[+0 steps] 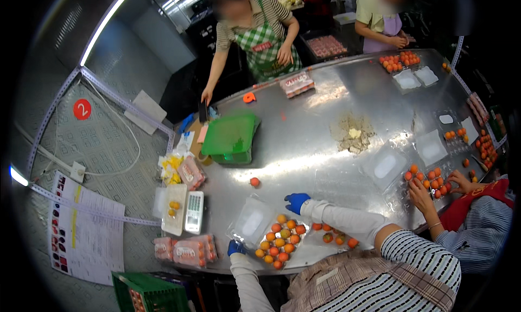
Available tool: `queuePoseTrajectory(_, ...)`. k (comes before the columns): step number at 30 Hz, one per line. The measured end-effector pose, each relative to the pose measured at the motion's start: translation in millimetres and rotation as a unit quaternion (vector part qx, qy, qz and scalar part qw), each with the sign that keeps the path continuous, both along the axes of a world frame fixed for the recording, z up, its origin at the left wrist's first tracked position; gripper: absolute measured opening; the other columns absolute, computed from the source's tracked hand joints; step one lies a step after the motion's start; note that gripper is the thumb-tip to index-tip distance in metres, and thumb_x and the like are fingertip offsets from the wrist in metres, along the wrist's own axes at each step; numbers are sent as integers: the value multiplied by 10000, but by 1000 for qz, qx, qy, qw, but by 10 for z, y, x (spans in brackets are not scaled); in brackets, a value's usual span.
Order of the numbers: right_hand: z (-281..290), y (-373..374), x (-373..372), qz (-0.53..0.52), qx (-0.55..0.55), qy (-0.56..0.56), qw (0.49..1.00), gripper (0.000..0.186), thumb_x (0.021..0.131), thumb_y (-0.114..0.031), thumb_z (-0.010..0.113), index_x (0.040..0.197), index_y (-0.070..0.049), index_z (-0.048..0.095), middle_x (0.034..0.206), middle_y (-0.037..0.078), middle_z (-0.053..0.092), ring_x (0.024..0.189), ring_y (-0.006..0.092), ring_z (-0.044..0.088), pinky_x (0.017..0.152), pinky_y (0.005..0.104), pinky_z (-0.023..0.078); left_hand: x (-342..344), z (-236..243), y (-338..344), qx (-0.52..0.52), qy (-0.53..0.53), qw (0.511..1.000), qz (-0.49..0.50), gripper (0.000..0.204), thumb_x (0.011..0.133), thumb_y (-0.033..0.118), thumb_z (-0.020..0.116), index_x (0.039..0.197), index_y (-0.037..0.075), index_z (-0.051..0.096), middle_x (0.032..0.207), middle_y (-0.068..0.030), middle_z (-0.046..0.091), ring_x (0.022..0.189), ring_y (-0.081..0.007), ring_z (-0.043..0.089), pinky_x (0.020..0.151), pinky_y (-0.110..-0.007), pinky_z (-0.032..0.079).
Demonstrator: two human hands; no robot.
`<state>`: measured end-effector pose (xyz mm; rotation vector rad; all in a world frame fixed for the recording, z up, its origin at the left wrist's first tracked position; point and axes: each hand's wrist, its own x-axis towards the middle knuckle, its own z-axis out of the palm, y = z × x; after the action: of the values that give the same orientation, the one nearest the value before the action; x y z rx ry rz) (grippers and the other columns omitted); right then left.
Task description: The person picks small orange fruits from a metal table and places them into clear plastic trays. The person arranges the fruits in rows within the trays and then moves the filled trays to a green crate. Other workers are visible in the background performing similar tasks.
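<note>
A plaid apron (339,274) lies nearest. The blue-gloved left hand (236,247) is at the near-left corner of the clear clamshell (265,208); whether it grips cannot be told. Round red-and-yellow fruits (285,233) fill the clamshell's right half: loading looks nearly done, closing the flat-lying lid (251,223) left. Closed fruit packs (187,252) sit left of the clamshell. Past its right side, the right hand (297,202) hovers, fingers loosely extended, apparently empty. Beyond the clamshell lies one red fruit (254,182).
</note>
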<state>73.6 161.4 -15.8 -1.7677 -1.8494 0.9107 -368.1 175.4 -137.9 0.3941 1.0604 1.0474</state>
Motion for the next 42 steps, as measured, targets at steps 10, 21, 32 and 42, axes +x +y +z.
queuePoseTrajectory(10, -398, 473, -446, -34, -42, 66, 996, 327, 802, -355, 602, 1031, -128, 655, 1057, 134, 637, 992, 317, 591, 892, 383, 451, 268, 707, 371, -95, 147, 981, 80, 471, 868, 547, 454, 1263, 292, 486, 1287, 6, 532, 1061, -224, 545, 743, -328, 393)
queuePoseTrajectory(21, -224, -181, 352, 96, 6, 78, 992, 304, 793, -75, 537, 1065, -112, 666, 971, 140, 674, 914, 301, 641, 815, 350, 502, 983, 1186, -1306, 103, 397, 912, -22, 409, 836, 98, 641, 1215, -25, 549, 1028, -125, 641, 918, -180, 599, 778, -287, 491)
queuePoseTrajectory(32, -55, -294, -92, 12, -71, 9, 997, 326, 830, -249, 516, 1104, -102, 612, 1020, 192, 641, 954, 353, 611, 826, 421, 481, 979, 541, -1138, 28, 195, 974, 112, 412, 847, 59, 547, 1250, -16, 507, 1045, -124, 606, 855, -210, 601, 740, -318, 512)
queuePoseTrajectory(42, -471, -100, -98, 25, -244, 142, 959, 344, 811, -222, 596, 1109, -52, 602, 814, 116, 665, 597, 179, 653, 556, 314, 530, 1301, 520, -1350, 136, 455, 874, 100, 295, 916, 154, 461, 1131, -8, 582, 938, -70, 630, 775, -148, 570, 668, -255, 467)
